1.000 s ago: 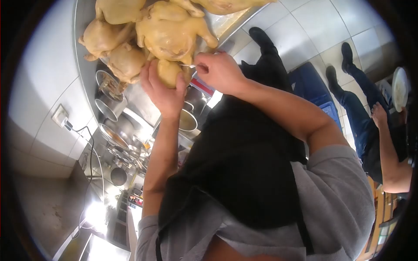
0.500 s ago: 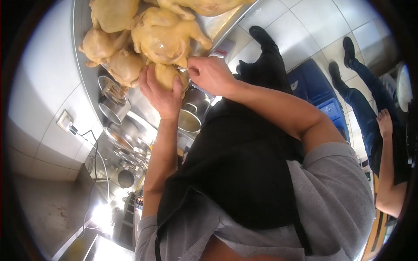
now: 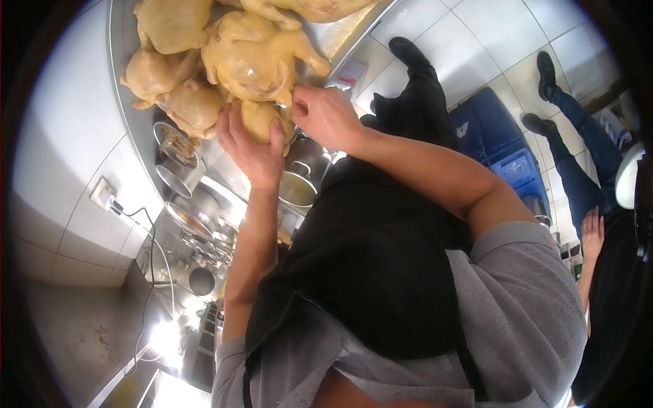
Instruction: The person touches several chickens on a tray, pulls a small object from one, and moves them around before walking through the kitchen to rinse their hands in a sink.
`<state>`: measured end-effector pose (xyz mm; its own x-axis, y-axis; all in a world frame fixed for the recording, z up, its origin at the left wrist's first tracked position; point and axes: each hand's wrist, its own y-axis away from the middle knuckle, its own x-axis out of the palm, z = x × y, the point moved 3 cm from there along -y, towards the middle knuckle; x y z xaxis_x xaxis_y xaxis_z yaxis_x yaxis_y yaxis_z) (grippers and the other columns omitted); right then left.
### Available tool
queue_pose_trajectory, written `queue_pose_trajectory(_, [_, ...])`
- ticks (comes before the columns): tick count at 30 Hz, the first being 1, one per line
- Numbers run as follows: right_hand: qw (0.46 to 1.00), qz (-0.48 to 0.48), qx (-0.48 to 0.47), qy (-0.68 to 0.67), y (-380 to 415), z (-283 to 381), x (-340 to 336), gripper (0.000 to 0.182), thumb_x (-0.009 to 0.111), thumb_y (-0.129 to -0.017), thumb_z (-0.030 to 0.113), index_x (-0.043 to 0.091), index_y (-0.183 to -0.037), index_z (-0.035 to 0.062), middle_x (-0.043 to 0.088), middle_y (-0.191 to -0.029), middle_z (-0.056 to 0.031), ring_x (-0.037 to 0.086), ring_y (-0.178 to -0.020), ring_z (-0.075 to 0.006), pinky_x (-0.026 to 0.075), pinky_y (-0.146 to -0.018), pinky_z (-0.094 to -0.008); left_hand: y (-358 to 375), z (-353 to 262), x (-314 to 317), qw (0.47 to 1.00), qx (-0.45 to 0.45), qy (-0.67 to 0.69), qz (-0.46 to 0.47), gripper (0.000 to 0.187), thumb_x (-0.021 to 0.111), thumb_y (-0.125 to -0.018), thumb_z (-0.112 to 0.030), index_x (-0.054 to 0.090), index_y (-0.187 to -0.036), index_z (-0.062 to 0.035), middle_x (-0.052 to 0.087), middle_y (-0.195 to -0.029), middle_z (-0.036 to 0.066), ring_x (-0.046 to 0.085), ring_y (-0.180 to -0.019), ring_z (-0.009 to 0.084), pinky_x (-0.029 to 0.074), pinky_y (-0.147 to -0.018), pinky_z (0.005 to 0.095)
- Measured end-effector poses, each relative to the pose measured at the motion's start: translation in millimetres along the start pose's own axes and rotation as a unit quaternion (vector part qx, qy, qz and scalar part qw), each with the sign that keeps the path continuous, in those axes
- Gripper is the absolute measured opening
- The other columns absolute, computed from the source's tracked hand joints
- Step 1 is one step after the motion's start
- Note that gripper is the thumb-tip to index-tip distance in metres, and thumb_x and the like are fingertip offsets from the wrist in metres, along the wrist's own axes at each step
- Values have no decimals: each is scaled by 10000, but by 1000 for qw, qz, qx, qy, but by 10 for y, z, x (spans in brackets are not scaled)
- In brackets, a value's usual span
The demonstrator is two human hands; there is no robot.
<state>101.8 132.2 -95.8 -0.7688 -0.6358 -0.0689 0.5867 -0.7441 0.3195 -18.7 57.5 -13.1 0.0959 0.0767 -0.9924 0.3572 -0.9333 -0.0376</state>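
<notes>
Several plucked, yellow-skinned whole chickens lie bunched on a metal surface at the top left. My left hand [image 3: 253,155] is closed round the near chicken [image 3: 257,121], fingers on one side and thumb on the other. Beside it, my right hand [image 3: 326,114] is curled in a pinch by that bird's edge, where it meets the large chicken [image 3: 248,58]. Whatever lies between those right fingertips is hidden. Another chicken [image 3: 194,109] sits just left of my left hand.
A metal pot [image 3: 299,185] with liquid stands below my hands, near my apron. Metal containers [image 3: 180,170] are on the left, by a wall socket [image 3: 103,194]. A blue bin [image 3: 486,132] is on the tiled floor. Another person [image 3: 602,211] stands at the right.
Both my hands stay in nearly the same place at the near chicken. The other person at the right has shifted, their hand now lower in view.
</notes>
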Motion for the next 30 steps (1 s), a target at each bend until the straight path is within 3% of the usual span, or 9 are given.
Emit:
queue_pose_trajectory(7, [1000, 15, 1, -20, 17, 32, -99, 128, 617, -803, 170, 618, -820, 43, 657, -723, -189, 651, -714, -399, 511, -656, -487, -16, -19, -19, 1000, 0, -1, 6, 715, 729, -802, -291, 422, -1381, -4, 417, -1376, 231, 390, -1282, 403, 297, -1093, 499])
queue_pose_trajectory(9, [998, 26, 24, -42, 25, 26, -125, 104, 646, -788, 91, 619, -868, 31, 656, -731, -163, 653, -717, -371, 509, -641, -424, -13, -16, -19, 1000, 6, 1, 3, 712, 731, -803, -287, 424, -1376, 3, 416, -1378, 233, 394, -1279, 407, 302, -1091, 497])
queue_pose_trajectory(12, [999, 11, 12, -27, 27, 19, -125, 108, 646, -785, 88, 624, -874, 31, 659, -731, -159, 656, -715, -364, 510, -641, -416, -2, -10, -16, 1000, -3, -2, 6, 716, 734, -803, -288, 421, -1374, 9, 415, -1377, 234, 397, -1277, 410, 306, -1088, 496])
queue_pose_trajectory(19, [999, 32, 15, -30, 30, 27, -114, 107, 642, -783, 95, 627, -869, 33, 656, -724, -159, 650, -703, -368, 503, -628, -430, -7, -9, -18, 1000, 4, 0, 5, 723, 735, -800, -289, 417, -1379, 6, 415, -1377, 237, 394, -1281, 410, 307, -1088, 496])
queue_pose_trajectory(30, [999, -34, 13, 34, -2, 17, 60, 119, 647, -793, 146, 591, -791, 41, 642, -689, -169, 631, -655, -397, 500, -610, -465, -3, -31, -10, 1000, 8, 1, -1, 706, 727, -807, -272, 419, -1379, 5, 419, -1374, 234, 394, -1283, 409, 305, -1091, 492])
